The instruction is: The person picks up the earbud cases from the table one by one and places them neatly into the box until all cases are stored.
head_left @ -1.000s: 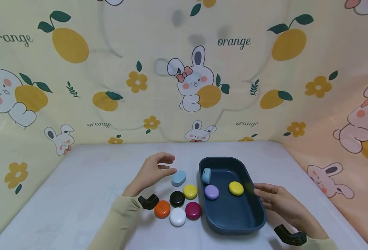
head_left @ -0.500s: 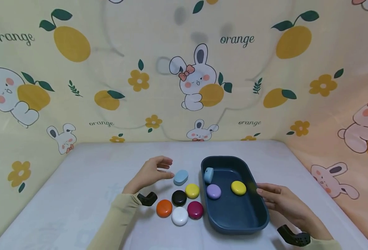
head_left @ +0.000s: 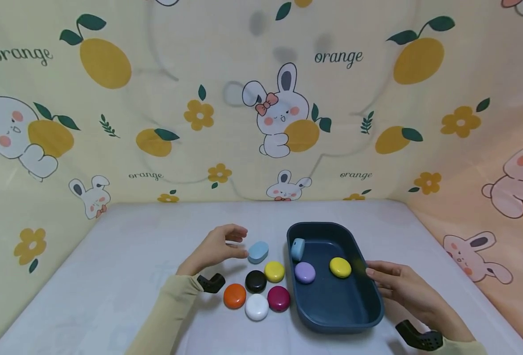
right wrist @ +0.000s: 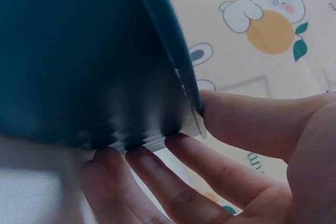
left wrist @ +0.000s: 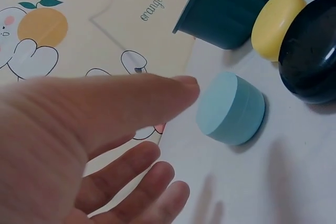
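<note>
My left hand (head_left: 219,249) hovers at the left of a light blue flat-topped oval block (head_left: 258,252), thumb tip close to it and fingers loosely bent. The left wrist view shows the thumb (left wrist: 142,95) by the block (left wrist: 231,108); whether they touch I cannot tell. On the right, my right hand (head_left: 405,286) rests on the outer side of a dark blue tray (head_left: 338,323). Its thumb (right wrist: 247,121) lies at the tray's edge and its fingertips (right wrist: 181,142) touch the wall. Inside the tray are a light blue block (head_left: 297,249), a purple disc (head_left: 304,272) and a yellow disc (head_left: 340,267).
Left of the tray sit rounded discs: yellow (head_left: 274,271), black (head_left: 256,281), orange (head_left: 234,296), white (head_left: 257,307) and dark red (head_left: 279,299). A white cloth (head_left: 88,291) covers the table. Behind it hangs a printed curtain (head_left: 177,88).
The head view has shifted slightly, so everything appears a little further right. My left hand has dropped slightly beside the light blue block. The right hand stays at the tray.
</note>
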`<move>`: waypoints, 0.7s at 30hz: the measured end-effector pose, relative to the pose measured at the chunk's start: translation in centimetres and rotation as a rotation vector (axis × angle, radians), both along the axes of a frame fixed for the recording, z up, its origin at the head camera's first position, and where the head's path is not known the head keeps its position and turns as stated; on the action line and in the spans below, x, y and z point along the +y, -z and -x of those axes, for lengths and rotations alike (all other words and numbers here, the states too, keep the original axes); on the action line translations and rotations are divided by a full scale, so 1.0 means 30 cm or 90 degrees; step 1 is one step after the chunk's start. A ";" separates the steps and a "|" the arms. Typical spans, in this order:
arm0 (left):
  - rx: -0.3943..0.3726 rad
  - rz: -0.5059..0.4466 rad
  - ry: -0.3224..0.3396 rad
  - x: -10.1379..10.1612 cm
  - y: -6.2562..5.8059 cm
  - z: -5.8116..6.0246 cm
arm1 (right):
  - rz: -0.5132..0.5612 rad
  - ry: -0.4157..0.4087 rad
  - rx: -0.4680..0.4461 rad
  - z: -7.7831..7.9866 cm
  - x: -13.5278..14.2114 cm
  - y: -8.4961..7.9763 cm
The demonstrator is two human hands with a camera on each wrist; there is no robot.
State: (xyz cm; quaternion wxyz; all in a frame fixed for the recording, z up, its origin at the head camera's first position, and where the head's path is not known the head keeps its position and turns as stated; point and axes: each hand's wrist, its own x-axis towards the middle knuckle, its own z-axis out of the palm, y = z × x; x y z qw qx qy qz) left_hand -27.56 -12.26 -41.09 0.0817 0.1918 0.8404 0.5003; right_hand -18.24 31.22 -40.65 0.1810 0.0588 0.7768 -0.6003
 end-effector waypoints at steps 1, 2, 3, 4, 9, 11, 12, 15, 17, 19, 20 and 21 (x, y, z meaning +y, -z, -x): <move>-0.002 0.002 0.001 0.002 0.001 0.000 | 0.001 0.001 0.000 0.000 0.000 0.000; -0.004 0.005 0.003 0.004 0.004 0.002 | 0.002 0.001 0.000 0.000 -0.001 0.001; -0.006 0.008 0.005 0.006 0.008 0.003 | 0.003 0.002 0.000 -0.001 -0.001 0.001; -0.008 0.011 0.008 0.009 0.012 0.005 | 0.005 0.003 0.000 -0.001 -0.002 0.001; -0.017 0.020 0.026 0.034 0.028 0.004 | 0.014 0.004 -0.001 0.001 0.001 0.002; -0.022 0.018 0.031 0.044 0.033 0.002 | 0.023 0.003 -0.004 0.001 0.002 0.003; -0.023 0.018 0.032 0.047 0.037 0.002 | 0.029 0.001 -0.005 0.001 0.003 0.003; -0.028 0.019 0.032 0.055 0.050 0.001 | 0.048 -0.008 -0.011 0.001 0.005 0.005; -0.028 0.021 0.030 0.059 0.058 0.000 | 0.055 -0.013 -0.012 0.000 0.005 0.007; -0.026 0.022 0.029 0.063 0.063 0.000 | 0.059 -0.019 -0.011 -0.001 0.005 0.007; -0.023 0.020 0.030 0.065 0.065 0.000 | 0.058 -0.020 -0.010 -0.001 0.005 0.007; -0.021 0.020 0.029 0.067 0.066 -0.001 | 0.056 -0.021 -0.008 -0.001 0.005 0.006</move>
